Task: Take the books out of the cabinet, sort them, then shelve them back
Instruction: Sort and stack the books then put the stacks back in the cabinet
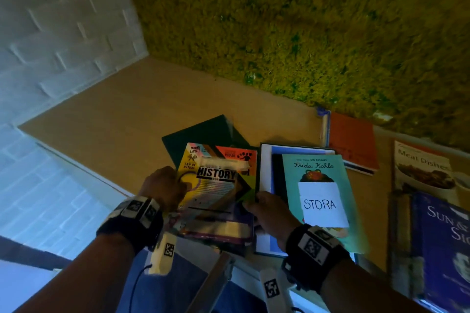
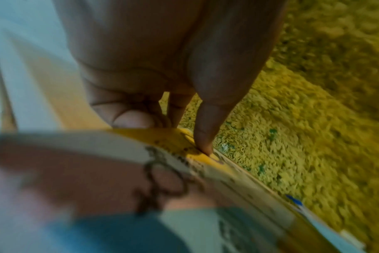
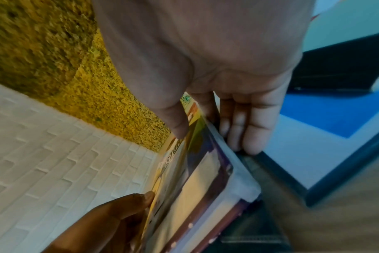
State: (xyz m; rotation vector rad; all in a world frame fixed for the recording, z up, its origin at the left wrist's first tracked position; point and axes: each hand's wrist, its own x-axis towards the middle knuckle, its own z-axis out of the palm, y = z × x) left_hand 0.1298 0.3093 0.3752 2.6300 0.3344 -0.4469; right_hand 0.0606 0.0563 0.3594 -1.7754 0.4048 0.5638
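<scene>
the wooden top (image 1: pixel 132 99) is my sorting ground, so books lie flat there by kind: cookbooks to the right, the frida kahlo book (image 1: pixel 318 175) with its "stora" note (image 1: pixel 323 204) marking, i think, a large-format pile. between my hands is a small stack with the history book (image 1: pixel 216 180) on top, lifted clear and tilted. my left hand (image 1: pixel 165 189) pinches its left edge, thumb over the cover; my right hand (image 1: pixel 272 213) clamps the right edge, fingers underneath, to keep the stack square.
</scene>
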